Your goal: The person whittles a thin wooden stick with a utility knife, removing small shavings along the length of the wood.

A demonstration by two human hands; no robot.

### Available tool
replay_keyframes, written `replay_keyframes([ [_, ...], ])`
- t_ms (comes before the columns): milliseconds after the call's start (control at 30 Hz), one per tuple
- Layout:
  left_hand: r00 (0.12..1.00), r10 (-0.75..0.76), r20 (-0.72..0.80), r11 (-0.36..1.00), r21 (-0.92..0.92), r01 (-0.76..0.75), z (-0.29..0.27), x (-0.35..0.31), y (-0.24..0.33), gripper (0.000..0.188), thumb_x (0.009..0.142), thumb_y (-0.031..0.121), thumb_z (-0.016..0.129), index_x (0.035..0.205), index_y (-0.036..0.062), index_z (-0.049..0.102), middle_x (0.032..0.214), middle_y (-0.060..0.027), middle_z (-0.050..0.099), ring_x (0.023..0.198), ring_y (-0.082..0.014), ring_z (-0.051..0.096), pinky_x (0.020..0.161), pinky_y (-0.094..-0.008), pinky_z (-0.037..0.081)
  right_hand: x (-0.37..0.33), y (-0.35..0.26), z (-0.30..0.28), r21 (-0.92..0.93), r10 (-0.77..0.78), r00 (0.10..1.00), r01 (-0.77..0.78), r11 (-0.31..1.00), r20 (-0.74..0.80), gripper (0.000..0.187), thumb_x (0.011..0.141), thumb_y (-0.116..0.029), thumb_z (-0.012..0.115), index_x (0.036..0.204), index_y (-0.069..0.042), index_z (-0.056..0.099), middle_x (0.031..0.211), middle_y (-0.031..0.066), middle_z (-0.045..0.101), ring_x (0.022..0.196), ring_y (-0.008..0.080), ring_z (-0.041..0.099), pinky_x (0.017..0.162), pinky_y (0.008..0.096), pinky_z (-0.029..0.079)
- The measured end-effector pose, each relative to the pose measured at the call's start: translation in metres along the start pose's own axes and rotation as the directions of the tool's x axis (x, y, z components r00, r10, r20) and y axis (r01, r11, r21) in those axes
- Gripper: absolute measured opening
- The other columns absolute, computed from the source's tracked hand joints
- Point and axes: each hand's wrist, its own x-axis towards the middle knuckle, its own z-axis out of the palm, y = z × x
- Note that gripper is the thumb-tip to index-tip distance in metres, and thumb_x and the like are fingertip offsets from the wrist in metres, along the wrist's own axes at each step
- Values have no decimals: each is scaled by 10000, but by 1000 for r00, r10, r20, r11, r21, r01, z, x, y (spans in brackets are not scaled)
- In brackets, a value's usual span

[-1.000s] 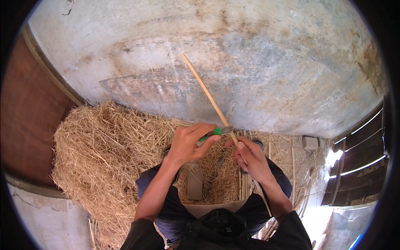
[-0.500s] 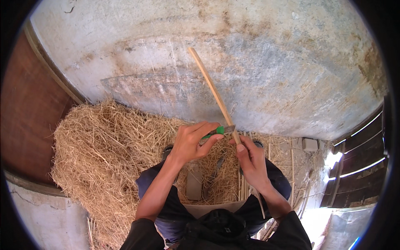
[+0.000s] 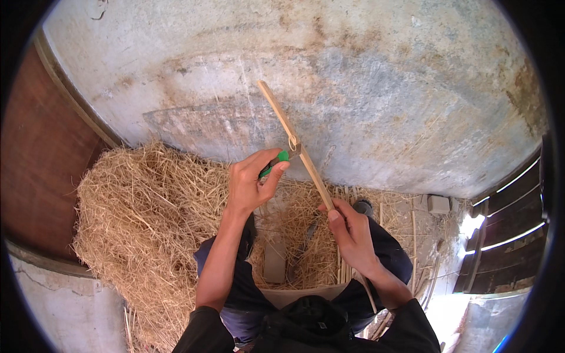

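Observation:
My left hand (image 3: pixel 250 179) is closed around the green handle of a short knife (image 3: pixel 283 156). Its blade rests across a long, pale, flat strip of wood or bamboo (image 3: pixel 276 110), around the strip's middle. A thin curled shaving (image 3: pixel 292 141) stands up just ahead of the blade. The strip's near end is pinched in my right hand (image 3: pixel 353 232), between thumb and fingers, and its far end points up and left in front of the wall. The tip of the strip beyond my right palm is partly hidden by the hand.
A big heap of straw (image 3: pixel 141 206) lies to the left, beside a brown panel (image 3: pixel 47 159). Ahead rises a stained wall (image 3: pixel 365 106). Between my legs sits a grey block (image 3: pixel 274 262) on straw. Several thin strips lie at right, near a pale brick (image 3: pixel 438 204).
My left hand has pushed the knife up along the strip, away from my right hand, raising a curl. The strip's far end has dropped slightly and shifted left.

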Motion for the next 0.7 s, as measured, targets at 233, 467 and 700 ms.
replay_keyframes([
  [233,997,29,72,1000,-6,-29,-3,-6,6,250,984,224,821,1109,9,799,947,-152,802,758,-261,782,624,-352,582,2,-2,-3,23,13,1000,-14,1000,28,237,1124,-136,564,1265,1,695,680,40,500,609,99,467,576,322,395],
  [467,995,90,45,995,-51,-87,-6,-3,0,275,995,227,809,1108,-22,775,858,-124,750,682,-214,694,623,-325,525,1,-11,-1,-77,-16,1000,17,997,23,214,1122,-133,580,1269,-13,678,696,79,527,605,124,478,586,329,408],
  [700,991,-13,-131,999,44,19,-25,14,-27,248,1021,204,775,1120,-23,790,777,-61,700,650,-117,589,580,-293,434,-5,-8,3,-104,17,995,-7,995,98,216,1126,-155,583,1265,-14,672,735,141,585,618,181,542,602,359,436],
])
